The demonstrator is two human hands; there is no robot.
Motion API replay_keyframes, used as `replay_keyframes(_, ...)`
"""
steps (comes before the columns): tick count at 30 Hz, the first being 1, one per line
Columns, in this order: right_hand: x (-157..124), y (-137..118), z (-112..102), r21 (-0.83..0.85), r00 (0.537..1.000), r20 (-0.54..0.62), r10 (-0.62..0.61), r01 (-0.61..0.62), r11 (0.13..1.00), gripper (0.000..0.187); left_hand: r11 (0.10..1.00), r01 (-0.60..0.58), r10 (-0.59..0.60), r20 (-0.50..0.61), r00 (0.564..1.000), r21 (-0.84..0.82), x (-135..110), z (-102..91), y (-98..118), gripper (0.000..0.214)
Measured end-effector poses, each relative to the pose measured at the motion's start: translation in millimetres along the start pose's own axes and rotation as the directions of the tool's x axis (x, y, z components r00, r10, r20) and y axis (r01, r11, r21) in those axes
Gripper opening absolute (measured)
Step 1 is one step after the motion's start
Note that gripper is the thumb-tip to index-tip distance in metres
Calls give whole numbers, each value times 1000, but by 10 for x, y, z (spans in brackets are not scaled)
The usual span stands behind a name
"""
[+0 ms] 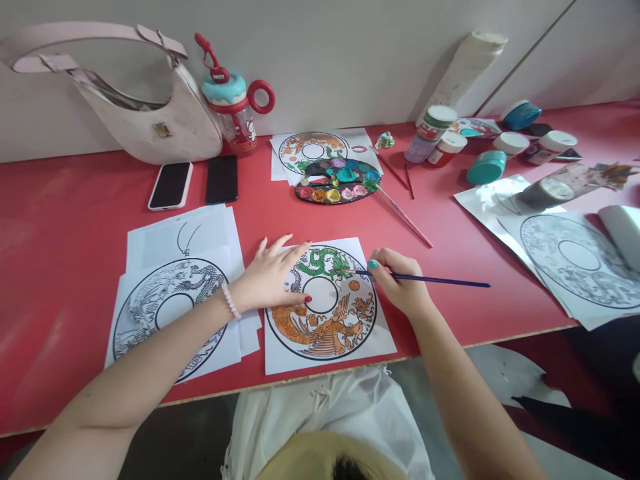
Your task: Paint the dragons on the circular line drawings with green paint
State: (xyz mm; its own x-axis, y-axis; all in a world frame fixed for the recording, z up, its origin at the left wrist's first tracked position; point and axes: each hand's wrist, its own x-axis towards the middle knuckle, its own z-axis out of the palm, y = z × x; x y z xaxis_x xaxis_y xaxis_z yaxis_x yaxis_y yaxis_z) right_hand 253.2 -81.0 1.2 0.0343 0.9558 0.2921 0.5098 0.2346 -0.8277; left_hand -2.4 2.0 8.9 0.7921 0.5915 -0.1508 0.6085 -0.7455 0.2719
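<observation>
In front of me lies a printed sheet [387, 341] with a ring-shaped design, a green dragon [320, 261] at its top and an orange phoenix [330, 333] below. My left hand [273, 277] rests on its upper left with fingers spread, holding nothing. A blue paintbrush [440, 279] is pinched in my right hand [400, 280]. The brush tip meets the paper around the dragon's head. Beyond the sheet sits a dark paint palette [320, 195] with several colours in its wells. A second brush [405, 218] leans on the palette's right edge.
Unpainted prints [170, 333] are stacked at left, beneath my forearm. Behind are two phones [171, 186], a white handbag [150, 130] and a drink cup [235, 120]. Paint jars [487, 167] and another print [580, 260] lie right. The red table's front edge [450, 351] is close to me.
</observation>
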Motion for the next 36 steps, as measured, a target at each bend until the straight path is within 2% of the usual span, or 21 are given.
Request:
replay_keyframes(12, -2, -2, 6, 12, 1000, 25, -8, 8, 1000, 30, 1000, 5, -5, 3, 1000, 7, 0, -1, -2, 103)
replay_keyframes(18, -2, 39, 0, 40, 994, -111, 0, 5, 999, 30, 1000, 8, -8, 14, 1000, 4, -5, -14, 8, 104)
replay_keyframes(22, 83, 38, -7, 25, 975, -215, 50, -45, 999, 29, 1000, 10, -10, 13, 1000, 10, -12, -14, 16, 104)
replay_keyframes(28, 541, -17, -49, -131, 966, -256, -43, 9, 991, 20, 999, 31, -31, 25, 999, 23, -6, -50, 48, 104)
replay_keyframes(32, 969, 130, -87, -141, 952, -302, -45, 2, 990, 20, 999, 38, -39, 30, 999, 17, 5, -53, 58, 104)
replay_keyframes(34, 1144, 261, -123, -165, 927, -373, -47, -17, 986, 23, 999, 36, -36, 26, 999, 15, 7, -41, 52, 104)
replay_keyframes(36, 1273, 400, -170, -146, 881, -473, -13, -64, 987, 25, 999, 33, -34, 24, 999, 16, 5, -27, 42, 103)
